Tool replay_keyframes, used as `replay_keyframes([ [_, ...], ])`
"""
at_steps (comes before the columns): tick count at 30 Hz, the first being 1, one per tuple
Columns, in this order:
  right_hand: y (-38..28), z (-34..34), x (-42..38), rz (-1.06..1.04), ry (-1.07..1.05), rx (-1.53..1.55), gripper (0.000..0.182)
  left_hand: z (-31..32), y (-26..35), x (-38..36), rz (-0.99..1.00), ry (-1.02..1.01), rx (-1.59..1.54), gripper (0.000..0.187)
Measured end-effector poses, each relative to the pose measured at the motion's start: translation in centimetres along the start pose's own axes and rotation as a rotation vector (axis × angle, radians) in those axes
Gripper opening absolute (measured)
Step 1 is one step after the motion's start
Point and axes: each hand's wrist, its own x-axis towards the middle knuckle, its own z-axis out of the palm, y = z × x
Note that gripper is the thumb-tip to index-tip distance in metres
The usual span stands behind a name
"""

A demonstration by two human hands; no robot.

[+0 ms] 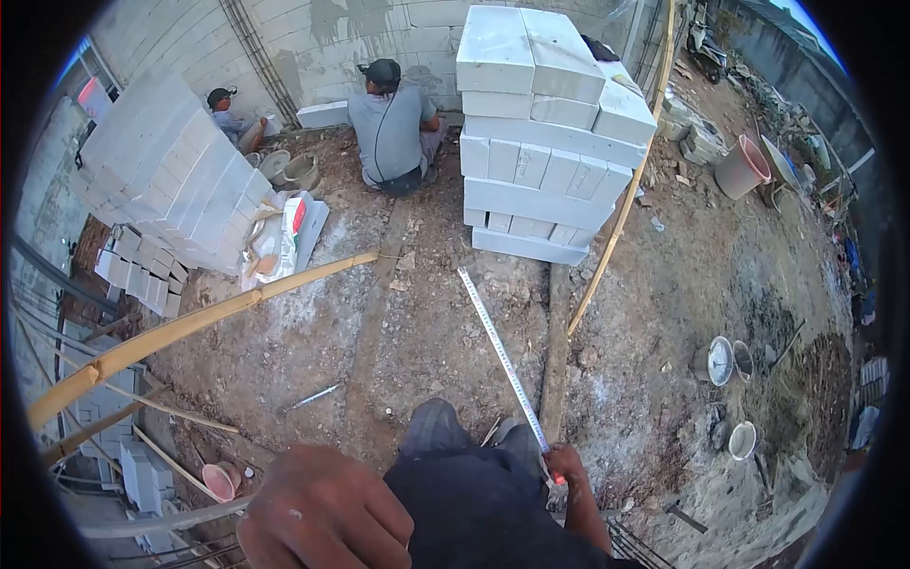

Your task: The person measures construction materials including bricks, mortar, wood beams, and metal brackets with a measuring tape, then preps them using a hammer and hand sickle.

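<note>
My right hand (566, 462) is closed around a tape measure with a red part (558, 478) showing below the fingers. From it the long white blade (500, 351) reaches forward over the dirt, its far end short of the stacked white blocks (540, 204). My left hand (324, 512) is raised close to the camera, its back towards me and its fingers curled. Whatever it may hold is hidden.
Two people (396, 128) (233, 121) crouch by the block wall. Another tall block stack (180, 180) stands left. Bamboo poles (204, 327) (621, 223) slant across both sides. Buckets (742, 168) (718, 361) stand right, and a thin metal tool (313, 396) lies on the ground.
</note>
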Motion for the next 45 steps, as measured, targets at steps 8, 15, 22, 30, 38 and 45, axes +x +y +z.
replay_keyframes([
  [8, -16.7, -8.8, 15.5, -0.103, -0.132, 0.021, 0.023, -15.7, -7.0, -13.6, -0.741, 0.725, 0.515, 0.039],
  [15, -40.1, -10.1, 24.3, -0.326, -0.128, -0.025, 0.026, -32.9, -10.4, -22.7, -1.499, 0.796, 0.782, 0.026],
  [22, -62.4, -13.9, 25.5, -0.370, -0.181, 0.080, 0.025, -46.3, -8.3, -23.3, -1.443, 0.787, 0.881, 0.022],
  [30, -78.7, -11.0, 34.7, -0.363, -0.201, 0.395, 0.019, -58.7, -10.1, -35.6, -1.468, 1.141, 0.666, 0.020],
  [38, -93.3, -12.4, 47.7, -0.417, -0.152, 0.244, 0.019, -59.8, -5.9, -59.9, -2.263, 1.720, -0.084, 0.025],
  [45, -101.0, -12.7, 53.3, -0.352, -0.246, 0.242, 0.018, -71.4, 0.3, -60.4, -2.249, 1.846, -0.052, 0.030],
])
